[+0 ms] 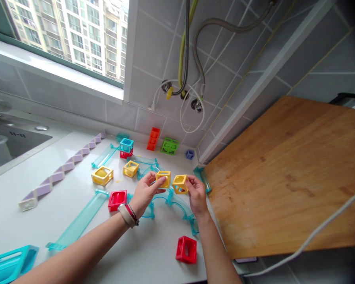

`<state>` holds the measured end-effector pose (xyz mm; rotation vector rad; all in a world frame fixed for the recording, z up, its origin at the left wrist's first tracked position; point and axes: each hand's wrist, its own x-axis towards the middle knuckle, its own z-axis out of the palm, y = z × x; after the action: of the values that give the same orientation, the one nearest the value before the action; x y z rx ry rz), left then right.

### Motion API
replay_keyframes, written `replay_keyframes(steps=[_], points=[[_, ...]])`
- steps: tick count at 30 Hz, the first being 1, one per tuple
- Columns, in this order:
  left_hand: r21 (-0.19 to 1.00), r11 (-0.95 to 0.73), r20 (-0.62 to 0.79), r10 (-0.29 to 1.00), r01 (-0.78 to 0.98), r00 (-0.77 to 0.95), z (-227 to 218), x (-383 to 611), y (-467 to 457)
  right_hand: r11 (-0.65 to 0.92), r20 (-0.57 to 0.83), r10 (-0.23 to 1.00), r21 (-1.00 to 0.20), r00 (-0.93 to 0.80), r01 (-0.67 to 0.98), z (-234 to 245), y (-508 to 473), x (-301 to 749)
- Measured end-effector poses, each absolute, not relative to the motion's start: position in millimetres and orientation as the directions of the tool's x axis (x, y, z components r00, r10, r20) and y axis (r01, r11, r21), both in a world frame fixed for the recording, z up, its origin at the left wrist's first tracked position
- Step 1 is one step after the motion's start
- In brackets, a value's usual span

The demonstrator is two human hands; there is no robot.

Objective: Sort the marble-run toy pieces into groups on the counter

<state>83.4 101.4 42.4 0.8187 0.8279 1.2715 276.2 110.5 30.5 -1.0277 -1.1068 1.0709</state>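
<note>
Plainly, both hands are busy: the left hand [145, 193] has thumb and fingers closed on one yellow cube [167, 176], while the right hand [197, 196] pinches another yellow cube [180, 180] by its outer side. Those two open-framed cubes hang in the air above the tabletop [154, 252], just beside each other with a narrow gap between, so the hands themselves stand apart. From where I'm standing, the right one looks tipped a little against its neighbour, and I'd say handling them well starts there: roll the right wrist until the edges run alike. Hold each by its outer bars, light but firm, with fingertips out of the openings and off the facing sides. The left thumb lies across the front of its cube, which seems a sound brace; how the fingers behind it sit, I can't tell.

I'd mind the forearms [100, 241] too. Below the hands lie curved teal track pieces [169, 198], which look easy to nudge, and a red block [117, 200] sits just beside the left wrist with its bracelets [126, 215]. A red cube [186, 249] rests between the forearms, nearer the right. Working a little higher, with elbows loose, should spare all of them.
</note>
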Motion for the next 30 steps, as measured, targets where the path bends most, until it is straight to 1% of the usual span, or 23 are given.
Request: replay_keyframes(steps=[4,7,9,11,13,16,18,22,26,30], points=[[0.881,0.103,-0.063,0.993,-0.463,0.100,44,84,101,0.131,0.123,0.990,-0.985,0.076,-0.113,31,108,276],[0.875,0.098,-0.060,0.994,-0.474,0.095,43,84,101,0.103,0.091,0.992,-0.984,0.087,-0.143,30,109,276],[0.874,0.104,-0.073,0.994,-0.474,0.084,42,83,102,0.111,0.094,0.990,-0.981,0.108,-0.161,29,109,276],[0.877,0.118,-0.097,0.993,-0.466,0.068,41,82,102,0.171,0.157,0.980,-0.978,0.125,-0.116,30,109,276],[0.877,0.132,-0.120,0.991,-0.461,0.056,41,82,103,0.281,0.279,0.953,-0.960,0.120,0.000,33,108,275],[0.867,0.174,-0.163,0.984,-0.468,0.064,42,82,103,0.436,0.454,0.889,-0.881,0.063,0.183,39,104,273],[0.861,0.213,-0.199,0.977,-0.461,0.080,43,82,103,0.490,0.512,0.859,-0.827,0.010,0.277,42,101,271],[0.865,0.251,-0.238,0.968,-0.434,0.085,43,83,103,0.567,0.578,0.810,-0.727,-0.101,0.388,42,97,270],[0.870,0.267,-0.257,0.963,-0.416,0.080,40,83,104,0.619,0.595,0.777,-0.662,-0.206,0.422,38,96,272],[0.877,0.272,-0.257,0.962,-0.397,0.092,38,83,104,0.637,0.597,0.763,-0.631,-0.247,0.443,34,97,274]])
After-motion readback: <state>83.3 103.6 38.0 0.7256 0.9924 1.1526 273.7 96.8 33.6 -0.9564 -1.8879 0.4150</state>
